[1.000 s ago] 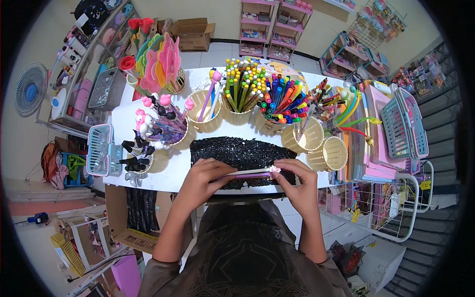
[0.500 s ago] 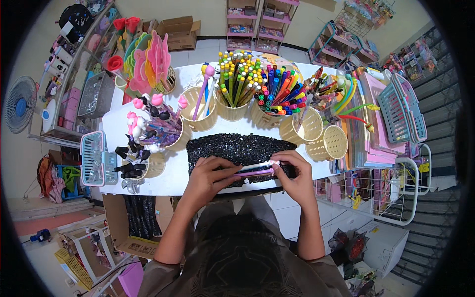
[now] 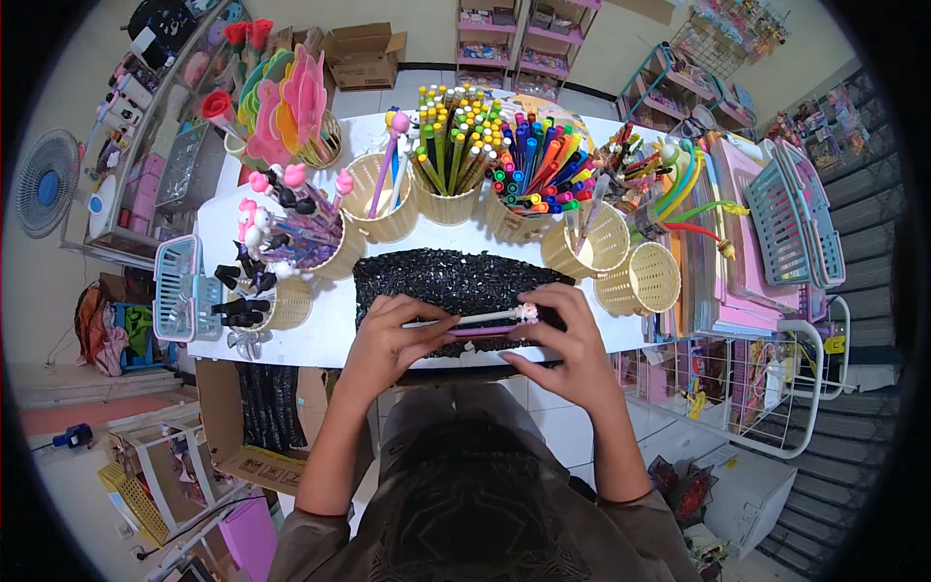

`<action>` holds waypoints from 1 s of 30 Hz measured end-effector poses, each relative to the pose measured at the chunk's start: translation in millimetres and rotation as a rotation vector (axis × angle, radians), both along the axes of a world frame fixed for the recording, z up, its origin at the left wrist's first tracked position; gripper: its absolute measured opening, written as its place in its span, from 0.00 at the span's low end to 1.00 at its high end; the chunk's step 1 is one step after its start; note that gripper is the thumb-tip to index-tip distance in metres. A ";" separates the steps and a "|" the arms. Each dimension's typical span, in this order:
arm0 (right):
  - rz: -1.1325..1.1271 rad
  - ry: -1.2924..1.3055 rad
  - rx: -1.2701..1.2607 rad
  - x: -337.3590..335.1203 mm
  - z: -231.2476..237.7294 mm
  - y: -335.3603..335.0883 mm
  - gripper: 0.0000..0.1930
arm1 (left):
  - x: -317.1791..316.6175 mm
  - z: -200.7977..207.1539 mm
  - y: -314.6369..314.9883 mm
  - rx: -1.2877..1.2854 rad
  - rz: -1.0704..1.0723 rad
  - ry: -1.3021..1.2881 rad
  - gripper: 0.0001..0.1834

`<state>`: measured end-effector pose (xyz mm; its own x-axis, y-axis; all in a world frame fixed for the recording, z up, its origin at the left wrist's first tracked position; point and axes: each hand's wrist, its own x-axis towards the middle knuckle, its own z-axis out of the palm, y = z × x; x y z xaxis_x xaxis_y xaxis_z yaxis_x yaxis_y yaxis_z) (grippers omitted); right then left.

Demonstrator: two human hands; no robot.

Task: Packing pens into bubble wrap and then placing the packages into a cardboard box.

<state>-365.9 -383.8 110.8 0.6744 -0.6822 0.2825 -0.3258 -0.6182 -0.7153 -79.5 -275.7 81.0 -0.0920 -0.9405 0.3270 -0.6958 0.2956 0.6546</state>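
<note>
A white pen point(image 3: 488, 317) and a purple pen point(image 3: 475, 333) sit side by side over a black mat point(image 3: 451, 270), near the counter's point(image 3: 328, 338) front edge. The left hand's point(image 3: 388, 341) fingers pinch both, likely to steady them; the right hand's point(image 3: 572, 354) are spread around the decorated end, contact unclear. Wicker cups point(image 3: 447, 207) arc behind, presumably within reach.

The pens point(image 3: 488, 317) are over the mat point(image 3: 456, 274), before the markers point(image 3: 536, 160).

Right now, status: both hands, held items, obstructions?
Left hand gripping slim white pen with pinkish topper and slim purple pen. Right hand spread at their other ends, hiding purple pen's tip; contact unclear. Glossy black textured mat beneath.
</note>
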 end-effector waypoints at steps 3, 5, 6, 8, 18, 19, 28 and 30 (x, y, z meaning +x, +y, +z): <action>0.137 0.111 -0.254 4.2 -3.9 2.6 0.13 | -1.0 4.5 -2.9 -0.018 0.006 -0.008 0.16; 0.152 0.127 -0.286 4.6 -6.0 4.7 0.12 | -2.8 4.2 -1.6 -0.020 0.010 -0.004 0.15; 0.164 0.145 -0.319 4.7 -6.6 4.0 0.10 | -3.2 4.6 -2.1 -0.023 0.012 0.002 0.15; 0.197 0.162 -0.375 3.0 -13.2 2.7 0.10 | -2.6 4.6 -2.1 -0.021 0.013 -0.014 0.15; 0.192 0.174 -0.504 9.9 -29.6 -0.2 0.11 | -2.0 -2.3 3.1 -0.083 0.005 -0.118 0.19; 0.166 0.138 -0.436 10.1 -30.4 -1.5 0.10 | -3.1 -1.8 1.8 -0.090 0.008 -0.119 0.19; 0.173 0.128 -0.341 14.6 -19.1 -8.7 0.08 | -6.6 10.4 4.9 -0.109 -0.033 -0.222 0.28; 0.175 0.130 -0.327 14.9 -17.0 -9.6 0.08 | -4.6 11.8 7.3 -0.091 -0.060 -0.239 0.32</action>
